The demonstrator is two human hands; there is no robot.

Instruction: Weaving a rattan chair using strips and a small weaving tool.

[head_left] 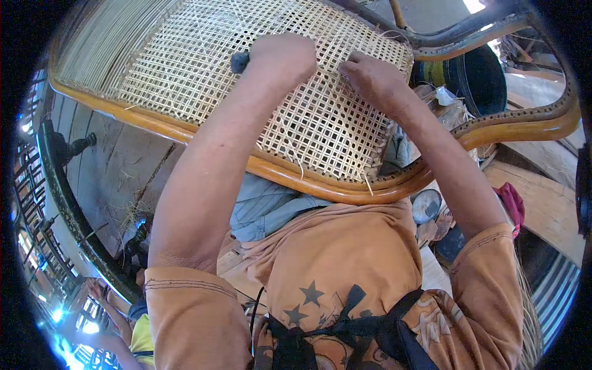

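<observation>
A woven cane panel (320,117), pale and full of small square openings, lies before me inside a varnished wooden chair frame (333,192). My left hand (283,57) is closed in a fist over the middle of the weave. From the fist's left side sticks out the dark rounded end of a tool (239,62); the rest of it is hidden. Nearer the panel's right edge, my right hand (373,80) has its fingers pinched together low on the cane. What they hold is too small to make out. Loose strand ends poke out along the front border.
Unwoven parallel strands (117,43) span the frame's far left. Its curved right part (524,126) has a row of holes. Behind that stands a dark bucket (475,80). A black curved frame (77,216) stands at left, near another person in yellow (142,336).
</observation>
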